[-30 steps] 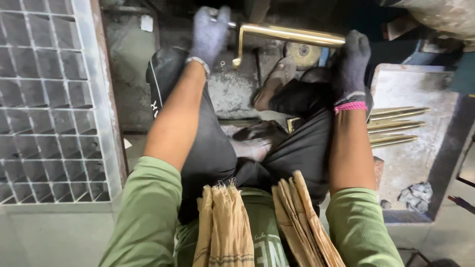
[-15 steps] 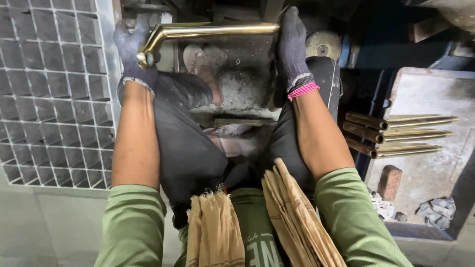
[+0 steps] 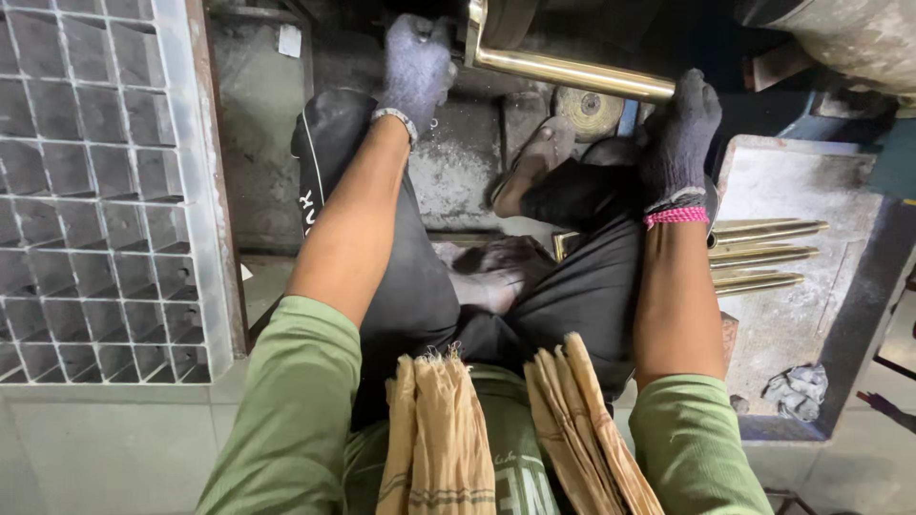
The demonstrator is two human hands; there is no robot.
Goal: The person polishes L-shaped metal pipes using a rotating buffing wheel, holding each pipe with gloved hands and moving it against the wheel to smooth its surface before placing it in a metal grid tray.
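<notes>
the brass bar (image 3: 563, 72) lay crosswise at the top of the view, above the person's knees, its bent end turned up at the left. the left hand (image 3: 417, 59), gloved, was closed around that bent end; the right hand (image 3: 679, 129), gloved too, was wrapped around the straight end. both grips looked firm, fingers fully curled. to do this well, the bar probably wanted even pressure from both hands, kept level against whatever stood behind it, which was too dark to make out. the bend seemed the likelier place to slip, so the left grip mattered most. more brass rods (image 3: 768, 256) lay on the grey slab (image 3: 811, 315) just right of the right forearm, and a metal grid (image 3: 95, 181) stood at the left.
</notes>
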